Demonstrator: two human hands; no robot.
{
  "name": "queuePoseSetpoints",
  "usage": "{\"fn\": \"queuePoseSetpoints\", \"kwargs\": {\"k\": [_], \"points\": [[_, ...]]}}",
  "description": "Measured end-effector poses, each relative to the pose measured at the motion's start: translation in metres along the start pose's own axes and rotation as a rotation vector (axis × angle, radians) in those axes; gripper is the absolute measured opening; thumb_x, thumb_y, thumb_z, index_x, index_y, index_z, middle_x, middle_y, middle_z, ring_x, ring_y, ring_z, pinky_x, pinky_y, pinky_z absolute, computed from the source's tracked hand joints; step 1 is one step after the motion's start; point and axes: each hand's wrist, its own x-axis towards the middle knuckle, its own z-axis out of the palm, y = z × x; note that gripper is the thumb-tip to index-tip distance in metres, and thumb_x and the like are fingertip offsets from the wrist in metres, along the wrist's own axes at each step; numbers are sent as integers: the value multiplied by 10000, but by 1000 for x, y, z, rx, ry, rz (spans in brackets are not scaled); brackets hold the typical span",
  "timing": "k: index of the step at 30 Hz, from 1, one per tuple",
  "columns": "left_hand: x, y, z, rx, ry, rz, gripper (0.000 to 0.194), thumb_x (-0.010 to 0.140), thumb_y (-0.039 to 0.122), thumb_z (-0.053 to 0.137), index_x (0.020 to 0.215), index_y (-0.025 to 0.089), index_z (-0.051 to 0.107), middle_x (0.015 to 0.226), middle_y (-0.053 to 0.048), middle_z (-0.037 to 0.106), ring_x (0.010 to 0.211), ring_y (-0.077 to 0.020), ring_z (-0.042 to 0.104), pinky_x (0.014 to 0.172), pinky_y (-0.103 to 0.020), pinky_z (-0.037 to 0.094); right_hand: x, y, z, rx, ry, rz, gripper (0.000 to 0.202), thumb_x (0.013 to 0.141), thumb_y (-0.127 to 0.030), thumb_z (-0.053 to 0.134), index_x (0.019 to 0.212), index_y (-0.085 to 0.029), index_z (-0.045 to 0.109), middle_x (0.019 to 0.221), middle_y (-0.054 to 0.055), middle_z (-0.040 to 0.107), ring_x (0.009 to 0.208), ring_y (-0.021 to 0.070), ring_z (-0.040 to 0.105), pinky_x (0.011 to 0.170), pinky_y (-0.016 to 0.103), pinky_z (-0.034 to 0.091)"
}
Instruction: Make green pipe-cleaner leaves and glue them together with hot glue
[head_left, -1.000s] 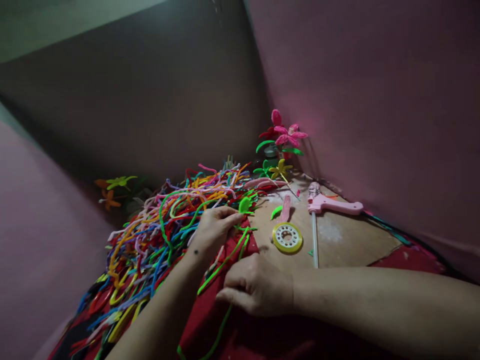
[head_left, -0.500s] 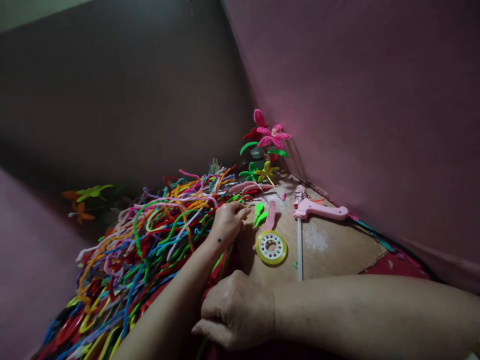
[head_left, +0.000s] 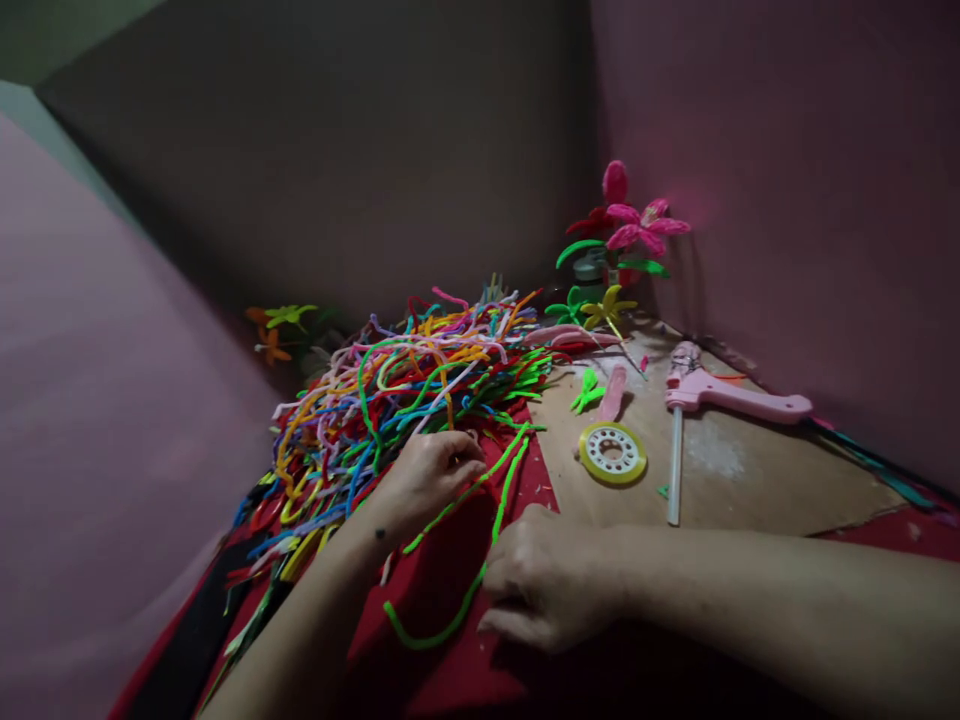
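Note:
My left hand [head_left: 431, 470] is closed, its fingers curled together at a bright green pipe cleaner [head_left: 442, 515] that runs slantwise past the fingertips. Nearer to me, my right hand [head_left: 544, 580] is closed on a second green pipe cleaner [head_left: 439, 638]. One end of that strand curves out below the fist, and the other reaches up toward the pile. The right fingertips are mostly hidden. Both strands lie over red cloth [head_left: 397, 640]. Just beyond my left hand spreads a tangled pile of multicoloured pipe cleaners [head_left: 405, 375].
A brown board [head_left: 780, 480] holds a yellow tape roll [head_left: 585, 460], a pink glue gun [head_left: 742, 393] with a glue stick, green leaf shapes [head_left: 587, 392] and a pink strip [head_left: 613, 393]. Pink pipe-cleaner flowers [head_left: 645, 225] stand in the corner; orange flowers [head_left: 274, 345] are left.
My left hand has drawn back from the pile's right edge toward me. Green pipe cleaners now stretch across the red cloth between the hands. The view has swung left.

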Motion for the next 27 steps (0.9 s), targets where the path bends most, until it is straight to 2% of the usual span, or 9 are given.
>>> {"fn": "queuePoseSetpoints", "kwargs": {"k": [4,8,9,11,13,15,18,22,27], "points": [[-4,-21,8,63,-32,12,126,676,279,588,709,196,676,684,-25,643,624,-147,532,564,-213,345,-1,0,1,3,17,2,243,769,-284,504,564,-165,558,545,15,617,512,98,511,475,236,267],[-16,-19,1,10,44,-26,194,741,326,528,730,187,662,691,-28,636,627,-145,526,580,-218,346,-3,0,2,13,19,-5,225,775,-266,494,584,-164,557,564,21,616,521,94,510,476,228,282],[-21,-16,-1,-28,5,-38,221,758,345,507,734,186,658,680,-24,632,612,-142,523,561,-216,342,-3,0,3,8,15,-4,221,774,-262,492,587,-164,557,565,22,615,518,94,509,473,229,282],[-33,-12,0,-26,-184,-19,223,758,353,511,715,185,651,655,-19,623,595,-137,521,550,-215,339,-2,0,4,-10,5,-13,224,766,-275,496,579,-167,558,558,23,613,508,98,509,465,234,282],[-43,-11,8,76,-259,28,177,759,298,504,716,195,642,677,-19,626,610,-138,532,556,-222,325,-2,0,6,-31,-5,-21,244,757,-303,501,559,-170,556,529,20,604,492,104,505,461,239,282],[-50,-12,20,207,-223,41,145,749,267,502,679,191,603,695,-30,614,627,-150,526,554,-240,302,-2,2,9,-39,-8,-27,264,753,-327,497,547,-172,556,506,21,595,482,108,503,460,240,285],[-53,-14,34,286,-196,19,159,775,223,437,692,190,569,729,-36,611,626,-148,525,553,-252,286,-2,6,13,-28,6,-45,271,759,-323,479,551,-170,559,524,25,604,494,107,513,465,234,296],[-53,-16,38,328,-239,-14,189,787,219,397,703,188,565,731,-43,618,649,-166,542,558,-266,276,-1,9,13,-19,18,-26,262,771,-301,467,569,-168,569,549,26,617,507,108,521,485,230,315],[-58,-17,42,362,-219,-29,160,784,273,416,725,190,540,743,-45,619,607,-168,524,516,-272,229,-1,9,11,21,12,-43,190,769,-253,470,669,-174,612,573,17,624,504,102,506,490,223,315]]}}
